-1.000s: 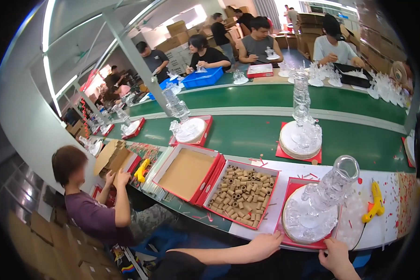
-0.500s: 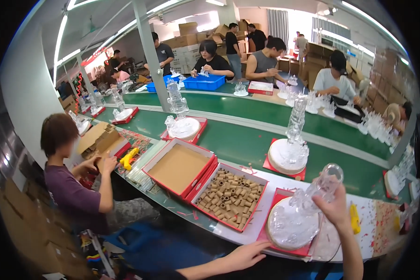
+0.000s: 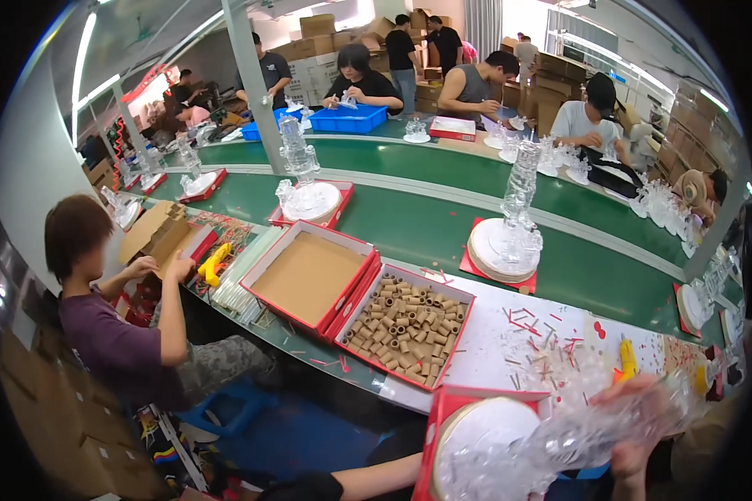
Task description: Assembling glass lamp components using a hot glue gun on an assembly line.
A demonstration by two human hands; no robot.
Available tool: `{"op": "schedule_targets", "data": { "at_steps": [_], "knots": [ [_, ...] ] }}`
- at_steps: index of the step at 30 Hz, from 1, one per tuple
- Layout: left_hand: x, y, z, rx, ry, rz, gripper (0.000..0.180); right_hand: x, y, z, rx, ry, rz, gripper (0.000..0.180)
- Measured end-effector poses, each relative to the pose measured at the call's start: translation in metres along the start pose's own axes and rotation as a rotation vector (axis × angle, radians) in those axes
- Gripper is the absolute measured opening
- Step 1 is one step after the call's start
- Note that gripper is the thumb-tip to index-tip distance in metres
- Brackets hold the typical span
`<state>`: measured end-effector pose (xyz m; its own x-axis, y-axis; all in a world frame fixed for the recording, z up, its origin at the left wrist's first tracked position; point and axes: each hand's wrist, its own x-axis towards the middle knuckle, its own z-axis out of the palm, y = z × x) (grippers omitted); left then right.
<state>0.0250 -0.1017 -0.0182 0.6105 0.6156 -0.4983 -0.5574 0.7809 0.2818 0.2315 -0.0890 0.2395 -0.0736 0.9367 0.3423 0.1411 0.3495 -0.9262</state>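
A red shallow box [image 3: 431,442] is lifted and tilted at the table's front edge. In it lies a round white base [image 3: 489,430] with a clear plastic tower [image 3: 572,434] leaning over to the right. Around the upper part of that tower my right hand [image 3: 635,434] is closed, its fingers partly blurred. My left forearm [image 3: 384,478] reaches to the box's near left side, where the box hides the hand and its fingers.
Left of the tower stand a red tray of short cardboard tubes [image 3: 405,330] and a red box with a bare cardboard bottom [image 3: 309,271]. Red and pale scraps [image 3: 535,334] and a yellow glue gun [image 3: 627,359] lie behind. Another tower [image 3: 520,192] stands on the green conveyor [image 3: 393,209]. A co-worker [image 3: 113,326] sits left.
The red box with its base and tower has come off the table toward me and tilted. My right hand has moved down and right with the tower; my left hand has gone behind the box.
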Motion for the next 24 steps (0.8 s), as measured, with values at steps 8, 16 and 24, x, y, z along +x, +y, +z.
{"op": "schedule_targets", "data": {
  "at_steps": [8, 16, 24],
  "knots": [
    [-0.023, -0.073, -0.051, -0.046, -0.155, -0.009, 0.048, -0.055, 0.029, -0.040, 0.192, -0.277, 0.083, 0.090],
    [-0.033, -0.006, -0.024, -0.100, -0.300, -0.036, 0.049, -0.065, 0.070, -0.060, -0.105, -0.196, -0.416, 0.080],
    [-0.054, 0.077, -0.003, 0.646, -0.026, 0.479, 0.045, 0.034, 0.055, -0.034, 0.014, 0.292, -0.299, 0.080]
  ]
}}
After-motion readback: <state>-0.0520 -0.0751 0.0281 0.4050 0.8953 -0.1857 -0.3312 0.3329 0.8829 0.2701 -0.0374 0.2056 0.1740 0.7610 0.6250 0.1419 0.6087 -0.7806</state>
